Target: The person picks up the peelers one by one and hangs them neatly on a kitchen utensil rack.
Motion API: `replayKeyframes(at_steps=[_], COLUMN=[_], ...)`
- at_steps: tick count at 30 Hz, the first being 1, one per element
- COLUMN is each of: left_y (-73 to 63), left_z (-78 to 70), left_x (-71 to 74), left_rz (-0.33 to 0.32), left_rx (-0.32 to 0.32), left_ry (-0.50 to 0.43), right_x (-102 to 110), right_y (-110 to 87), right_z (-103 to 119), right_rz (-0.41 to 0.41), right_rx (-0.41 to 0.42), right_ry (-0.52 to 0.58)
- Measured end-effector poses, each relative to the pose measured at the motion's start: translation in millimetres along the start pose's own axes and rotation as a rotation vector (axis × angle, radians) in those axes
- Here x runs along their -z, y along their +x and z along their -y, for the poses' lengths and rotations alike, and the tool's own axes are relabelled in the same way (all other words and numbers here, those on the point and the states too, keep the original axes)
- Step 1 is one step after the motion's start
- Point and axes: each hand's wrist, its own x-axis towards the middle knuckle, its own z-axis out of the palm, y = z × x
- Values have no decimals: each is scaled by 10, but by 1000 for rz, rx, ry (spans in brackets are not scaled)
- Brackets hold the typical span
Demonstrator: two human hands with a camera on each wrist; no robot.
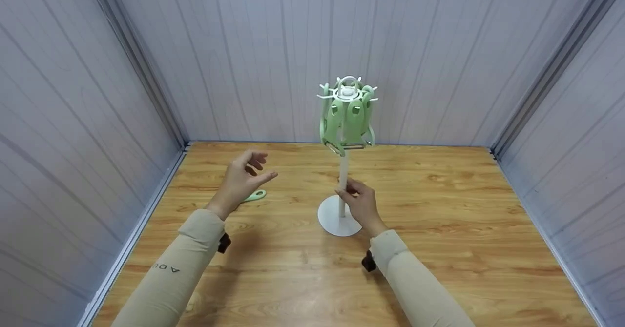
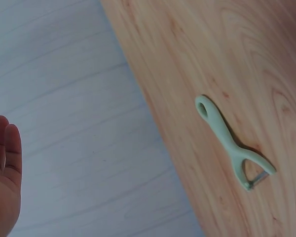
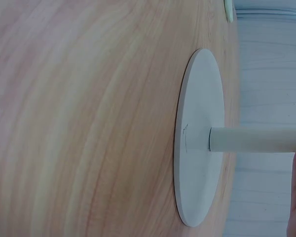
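Observation:
A white utensil stand [image 1: 343, 171] rises from a round base [image 3: 201, 143] on the table. Several light green peelers [image 1: 352, 122] hang from the hooks at its top. Thumb and fingers of my right hand [image 1: 360, 202] grip its pole just above the base. My left hand [image 1: 242, 175] is raised in the air with fingers apart, holding nothing. Below it a single light green Y-shaped peeler [image 2: 227, 138] lies on the wood, its blade end hidden by the left arm in the head view. Only part of the left hand [image 2: 4, 177] shows in the left wrist view.
The wood-grain table [image 1: 439, 195] is enclosed by pale panel walls [image 1: 254, 58] at the back and both sides. A metal trim strip [image 1: 132, 239] runs along the table's left edge.

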Motion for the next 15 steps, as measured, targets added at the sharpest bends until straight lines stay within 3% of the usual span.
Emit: replayKeyframes(at_steps=[7, 15], left_y=[-63, -142], left_z=[128, 392], left_x=[25, 44], left_rz=[22, 33], left_rx=[23, 78], left_ry=[54, 85], right_x=[30, 38], right_y=[-31, -41], right_z=[77, 113], right_rz=[10, 20], right_rx=[12, -9], right_ry=[-2, 11])
